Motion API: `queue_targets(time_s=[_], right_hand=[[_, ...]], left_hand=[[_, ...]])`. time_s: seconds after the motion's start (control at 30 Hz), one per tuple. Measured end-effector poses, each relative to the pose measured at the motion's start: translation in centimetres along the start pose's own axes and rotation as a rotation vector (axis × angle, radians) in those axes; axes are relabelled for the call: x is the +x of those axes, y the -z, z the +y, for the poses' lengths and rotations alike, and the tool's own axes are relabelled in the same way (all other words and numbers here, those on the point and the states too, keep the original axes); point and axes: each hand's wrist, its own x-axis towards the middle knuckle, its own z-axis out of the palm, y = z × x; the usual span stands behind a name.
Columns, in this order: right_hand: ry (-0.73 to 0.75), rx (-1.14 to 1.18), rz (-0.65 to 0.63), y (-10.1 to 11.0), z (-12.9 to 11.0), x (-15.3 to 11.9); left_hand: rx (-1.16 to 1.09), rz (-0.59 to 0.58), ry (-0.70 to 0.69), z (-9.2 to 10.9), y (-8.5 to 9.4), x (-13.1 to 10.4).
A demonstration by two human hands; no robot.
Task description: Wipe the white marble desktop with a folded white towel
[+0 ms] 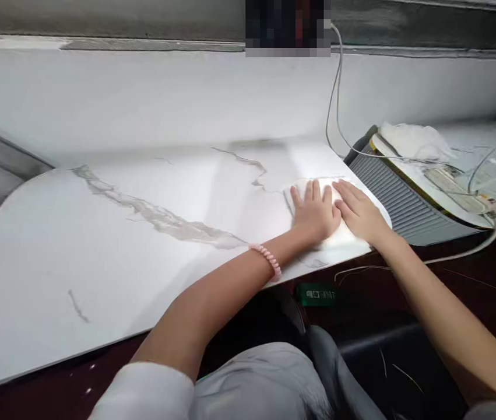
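Observation:
A white, flat, folded piece, seemingly cloth (pixel 341 236), lies at the right end of the marble-patterned table (pixel 143 274). My left hand (pixel 315 213) presses flat on its left part, fingers spread, with a pink coiled band on the wrist. My right hand (pixel 359 213) rests flat across its right side, fingers stretched out and pointing up and left. The two hands nearly touch at the thumbs. Bright light washes out the piece, and both hands cover much of it, so its exact kind is unclear.
Right of the table stands a ribbed grey-sided unit (pixel 405 192), bearing a crumpled white cloth or bag (pixel 416 140) and a power strip (pixel 460 189). A white cable (pixel 338 87) hangs down the back wall. Below the table edge is a green box (pixel 315 294).

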Motion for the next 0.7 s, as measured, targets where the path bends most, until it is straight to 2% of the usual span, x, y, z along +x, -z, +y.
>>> queue_targets(time_s=[0.23,0.43,0.57,0.7], right_hand=[[0.08,0.004,0.009,-1.2,4.2,7.9],[0.075,0.012,-0.019,-1.5,6.4,13.6],[0.092,0.011,0.0,-2.0,7.2,16.6],[0.116,-0.02,0.042,-2.9,6.4,19.2]], left_hand=[[0.047,-0.039,0.121,-1.1,-0.3,7.2],[0.051,-0.06,0.191,-2.3,-0.8,12.9],[0.05,-0.065,0.187,-3.6,-1.0,16.1],[0.062,-0.052,0.166,-5.8,-0.5,18.1]])
